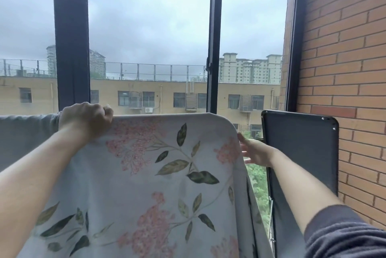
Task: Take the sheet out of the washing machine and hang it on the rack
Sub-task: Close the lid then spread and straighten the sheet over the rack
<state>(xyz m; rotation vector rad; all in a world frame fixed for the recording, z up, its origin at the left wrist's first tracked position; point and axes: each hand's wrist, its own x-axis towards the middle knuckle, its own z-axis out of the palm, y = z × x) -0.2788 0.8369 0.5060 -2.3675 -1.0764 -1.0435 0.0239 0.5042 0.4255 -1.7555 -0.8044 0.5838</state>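
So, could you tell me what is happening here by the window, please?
A person is hanging a floral sheet by the window. It drapes over something with a rounded corner, hidden beneath, presumably the rack. The left hand grips the sheet's top edge with curled fingers, while the right hand is open at its right side edge; whether it touches I cannot tell. A dark panel stands beside the brick wall.

The sheet (146, 174) hangs spread before me, with the window (146, 38) behind it. My left hand (85, 119) grips its top edge toward the left. My right hand (253, 152) is at its right edge, fingers straight. Another cloth (27, 132) hangs just left of the sheet. To the sheet's right a panel (298, 149) stands against the brick wall (344, 69).
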